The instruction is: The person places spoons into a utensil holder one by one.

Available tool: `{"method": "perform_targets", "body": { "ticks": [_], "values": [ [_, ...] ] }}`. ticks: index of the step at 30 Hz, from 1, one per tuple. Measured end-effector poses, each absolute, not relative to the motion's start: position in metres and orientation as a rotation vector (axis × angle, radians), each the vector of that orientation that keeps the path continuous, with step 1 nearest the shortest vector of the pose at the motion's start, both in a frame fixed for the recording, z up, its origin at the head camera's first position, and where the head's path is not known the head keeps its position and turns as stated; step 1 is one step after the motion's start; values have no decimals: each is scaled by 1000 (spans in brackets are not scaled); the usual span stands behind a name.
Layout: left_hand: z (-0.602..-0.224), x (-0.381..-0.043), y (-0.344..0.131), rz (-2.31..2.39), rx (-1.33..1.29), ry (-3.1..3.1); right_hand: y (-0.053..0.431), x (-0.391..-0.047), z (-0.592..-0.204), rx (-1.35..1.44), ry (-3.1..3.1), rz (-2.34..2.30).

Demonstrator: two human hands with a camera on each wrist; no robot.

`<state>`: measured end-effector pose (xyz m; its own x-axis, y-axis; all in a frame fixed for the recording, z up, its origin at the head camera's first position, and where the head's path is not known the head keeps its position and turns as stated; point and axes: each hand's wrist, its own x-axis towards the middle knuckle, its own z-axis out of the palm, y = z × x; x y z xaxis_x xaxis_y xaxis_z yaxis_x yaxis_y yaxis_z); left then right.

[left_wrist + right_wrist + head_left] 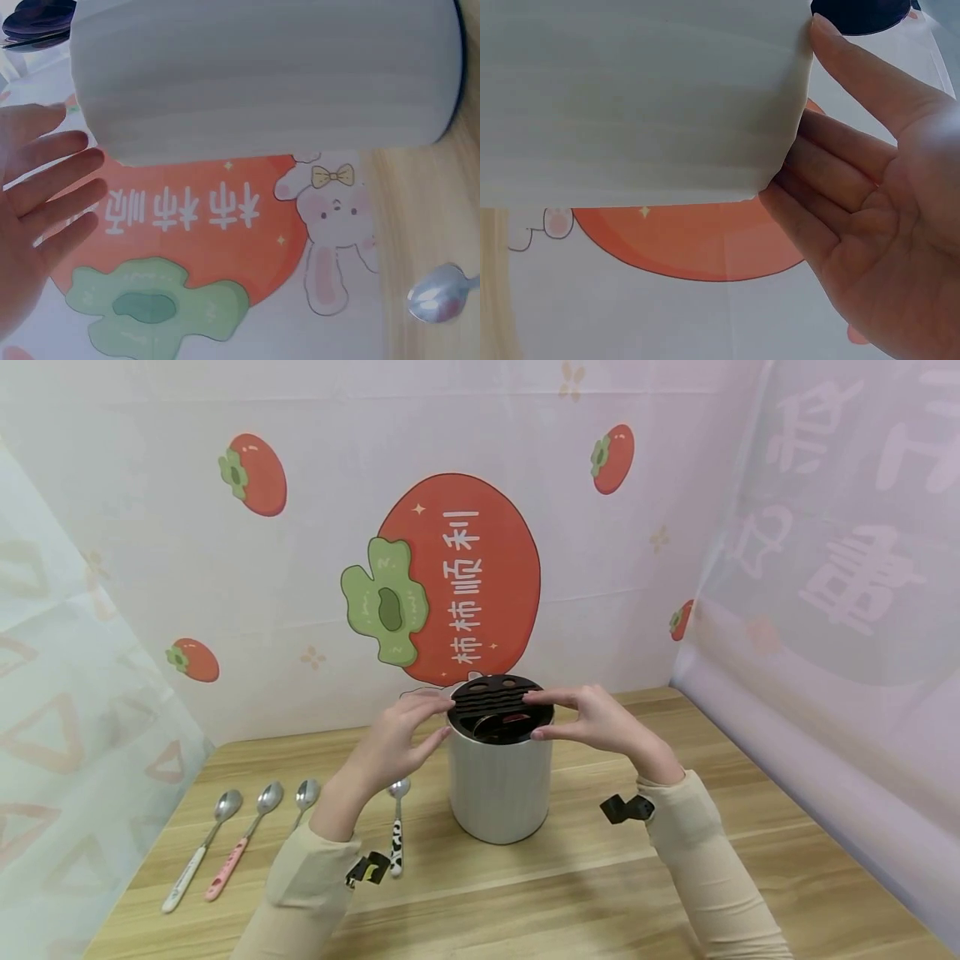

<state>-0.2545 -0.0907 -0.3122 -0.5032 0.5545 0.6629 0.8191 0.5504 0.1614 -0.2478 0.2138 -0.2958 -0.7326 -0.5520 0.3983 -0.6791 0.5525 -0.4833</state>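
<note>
The left hand (393, 739) has its fingers nearly straight, thumb apart from them, at the left rim; contact cannot be confirmed. The right hand (600, 718) spans the right rim, thumb and fingers apart, fingertips against the black, round, slotted lid (491, 697). The lid lies at the mouth of the white, smooth-walled cylindrical container (498, 789), which stands upright on the wood-grain table (600, 860); full seating cannot be verified.

Risk: uneven pressure from the two sides may tilt or jam the lid. Risk: a sideways push high on the container may tip it. Risk: lowering the left forearm may displace the metal spoon with the black-and-white patterned handle (397, 835), just left of the container, or the three metal spoons (270, 797) farther left.
</note>
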Motion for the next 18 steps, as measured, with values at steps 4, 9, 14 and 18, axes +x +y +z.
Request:
{"method": "perform_targets", "body": {
  "ticks": [4, 9, 14, 18],
  "values": [
    [-318, -254, -97, -632, -1037, -2201, 213, -249, -297, 1035, -2592, 939],
    [-329, -254, -105, -561, -883, -2205, 213, -249, -299, 1033, -2601, 973],
    [-345, -255, -114, -536, -710, -2242, 213, -250, -299, 1020, -2605, 979],
    [-355, -255, -118, -554, -576, -2303, 214, -250, -298, 997, -2608, 987]
  ]
}}
